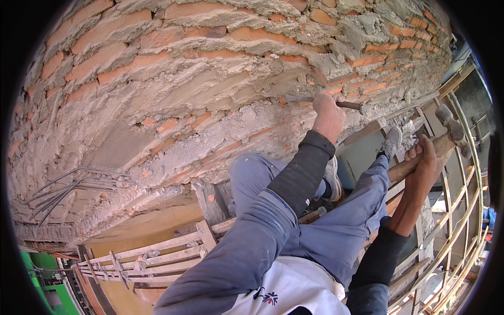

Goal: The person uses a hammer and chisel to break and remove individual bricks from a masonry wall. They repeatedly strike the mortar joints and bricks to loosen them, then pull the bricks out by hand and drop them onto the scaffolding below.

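My left hand (329, 116) is closed around a steel chisel (353, 106). The chisel's tip points left and reaches the rough brick wall (210, 84), along a band of grey mortar. Off to the right, my right hand (423, 164) grips the wooden handle of a hammer (454, 130). The hammer's head is raised, well apart from the chisel's butt end. Broken mortar and exposed orange bricks cover the wall around the chisel.
Bent steel bars (71, 189) stick out of the wall at left. Wooden slats (157, 257) run below the wall, and a bamboo-like rail (475, 210) curves along the right. My legs are bent beneath me, one shoe (392, 140) near the wall's base. A green surface (60, 294) shows far below left.
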Motion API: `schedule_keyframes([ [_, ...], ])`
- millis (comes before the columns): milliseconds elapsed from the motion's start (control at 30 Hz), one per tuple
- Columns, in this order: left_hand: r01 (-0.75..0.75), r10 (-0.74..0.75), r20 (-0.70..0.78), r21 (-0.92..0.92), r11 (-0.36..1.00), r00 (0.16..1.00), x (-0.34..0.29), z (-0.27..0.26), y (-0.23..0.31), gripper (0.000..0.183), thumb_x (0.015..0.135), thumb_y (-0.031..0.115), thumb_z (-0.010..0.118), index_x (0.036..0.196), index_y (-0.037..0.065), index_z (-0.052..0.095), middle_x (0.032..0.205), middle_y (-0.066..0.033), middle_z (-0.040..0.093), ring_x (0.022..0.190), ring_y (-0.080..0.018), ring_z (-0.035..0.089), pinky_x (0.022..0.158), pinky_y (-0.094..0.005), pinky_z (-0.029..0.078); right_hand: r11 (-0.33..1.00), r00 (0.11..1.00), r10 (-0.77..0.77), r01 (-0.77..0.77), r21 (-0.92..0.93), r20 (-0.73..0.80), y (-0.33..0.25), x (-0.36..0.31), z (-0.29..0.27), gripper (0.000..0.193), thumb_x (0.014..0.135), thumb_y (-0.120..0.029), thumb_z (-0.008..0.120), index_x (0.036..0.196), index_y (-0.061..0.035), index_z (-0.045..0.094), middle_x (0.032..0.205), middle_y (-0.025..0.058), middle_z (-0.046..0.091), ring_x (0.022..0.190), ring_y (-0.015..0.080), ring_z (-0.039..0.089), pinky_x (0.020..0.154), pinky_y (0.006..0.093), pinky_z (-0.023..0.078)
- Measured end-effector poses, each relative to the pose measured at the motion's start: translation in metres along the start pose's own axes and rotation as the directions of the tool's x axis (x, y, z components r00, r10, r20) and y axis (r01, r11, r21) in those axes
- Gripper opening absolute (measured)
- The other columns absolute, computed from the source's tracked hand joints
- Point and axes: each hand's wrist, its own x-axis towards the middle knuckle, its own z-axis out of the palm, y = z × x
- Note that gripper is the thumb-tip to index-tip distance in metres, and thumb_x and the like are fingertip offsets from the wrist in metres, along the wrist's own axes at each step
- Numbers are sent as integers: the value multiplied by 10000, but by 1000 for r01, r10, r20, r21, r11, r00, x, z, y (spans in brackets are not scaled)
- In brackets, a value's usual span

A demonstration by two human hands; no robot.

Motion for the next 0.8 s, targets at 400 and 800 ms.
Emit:
schedule_keyframes([
  [400,-172,117,202,285,943,972,-36,-96,25,352,1052,404,389,825,138,427,658,25,377,476,-104,315,405,-258,275,907,910,348,-266,-328,225,76,-93,-22,131,836,-48,595,877,-33,471,598,32,463,399,135,464,368,270,405],
  [800,3,-5,198,12,1000,980,-61,-28,51,384,1053,436,345,842,125,425,636,27,340,474,-110,296,402,-265,281,872,875,304,-96,-480,377,11,-105,7,165,850,-112,644,858,-40,495,615,44,506,404,126,469,380,257,396],
])
